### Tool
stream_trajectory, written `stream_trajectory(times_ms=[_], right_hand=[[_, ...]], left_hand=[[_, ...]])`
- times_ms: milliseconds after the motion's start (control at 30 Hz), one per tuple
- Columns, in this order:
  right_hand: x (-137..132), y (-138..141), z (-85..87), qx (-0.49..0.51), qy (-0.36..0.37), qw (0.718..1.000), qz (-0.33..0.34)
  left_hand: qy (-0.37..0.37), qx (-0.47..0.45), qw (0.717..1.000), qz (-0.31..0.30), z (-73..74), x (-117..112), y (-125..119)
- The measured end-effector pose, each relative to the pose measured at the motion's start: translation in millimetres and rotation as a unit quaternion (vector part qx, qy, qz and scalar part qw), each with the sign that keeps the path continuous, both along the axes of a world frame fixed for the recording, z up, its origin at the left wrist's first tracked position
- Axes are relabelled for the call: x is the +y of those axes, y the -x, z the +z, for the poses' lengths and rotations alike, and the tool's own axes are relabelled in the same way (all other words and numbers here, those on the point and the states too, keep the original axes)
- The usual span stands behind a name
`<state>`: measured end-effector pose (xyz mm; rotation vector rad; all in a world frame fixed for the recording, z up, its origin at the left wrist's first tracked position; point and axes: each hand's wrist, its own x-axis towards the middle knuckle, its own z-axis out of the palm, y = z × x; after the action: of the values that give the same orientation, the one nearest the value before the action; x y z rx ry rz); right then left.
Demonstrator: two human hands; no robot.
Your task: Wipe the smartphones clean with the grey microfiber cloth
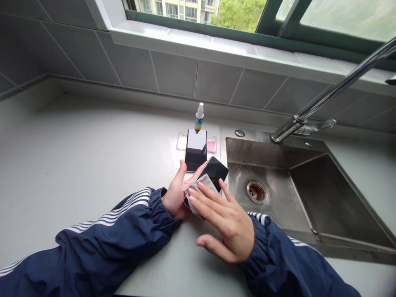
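A smartphone (215,168) with a dark screen lies tilted across my left hand (177,197), whose palm and fingers hold it from below; the left thumb sticks up, off the phone. A small grey cloth (208,181) covers the phone's near part. My right hand (229,222) presses the cloth onto the screen with its fingers stretched out flat, its thumb held apart. Just beyond, a second smartphone (196,150) rests face up on the counter. Under it lies a clear phone case (182,141), with a pink piece (210,146) showing at its right. A small white-capped spray bottle (199,116) stands behind.
A steel sink (275,165) with a drain (258,192) is set into the counter on my right. Its chrome faucet (334,93) slants up to the right. The pale countertop (93,156) stretches left. Behind are a grey tiled wall (173,76) and a window sill (192,41).
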<state>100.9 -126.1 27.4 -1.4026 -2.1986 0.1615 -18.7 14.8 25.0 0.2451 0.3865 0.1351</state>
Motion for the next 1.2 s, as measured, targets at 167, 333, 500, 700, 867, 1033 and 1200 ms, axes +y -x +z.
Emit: stream_trajectory(times_ms=[167, 333, 500, 700, 867, 1033, 1200], right_hand=[[-0.2, -1.0, -0.4, 0.007, -0.009, 1.000, 0.004], [-0.2, 2.9, -1.5, -0.015, 0.000, 1.000, -0.006], [0.9, 4.4, -2.1, -0.033, 0.005, 0.999, -0.026], [0.4, 2.3, -1.5, -0.040, 0.001, 0.998, -0.050], [1.0, 0.9, -3.3, -0.040, -0.008, 0.999, -0.020], [9.0, -33.2, -8.2, -0.055, 0.012, 0.983, -0.174], [9.9, -36.5, -10.7, -0.031, 0.000, 0.976, -0.215]], left_hand=[[-0.023, 0.011, 1.000, -0.002, 0.6, -0.8, 0.3], [-0.020, 0.016, 1.000, -0.011, 0.5, -1.8, 0.7], [-0.028, 0.020, 0.999, -0.003, 1.3, -2.0, -0.3], [-0.036, 0.018, 0.999, 0.020, -0.2, -2.4, 0.0], [-0.043, -0.014, 0.999, -0.021, -1.5, -1.8, 0.3], [-0.084, -0.037, 0.993, -0.076, -1.4, -0.2, 1.7], [-0.095, -0.042, 0.990, -0.095, -3.4, -0.7, 1.5]])
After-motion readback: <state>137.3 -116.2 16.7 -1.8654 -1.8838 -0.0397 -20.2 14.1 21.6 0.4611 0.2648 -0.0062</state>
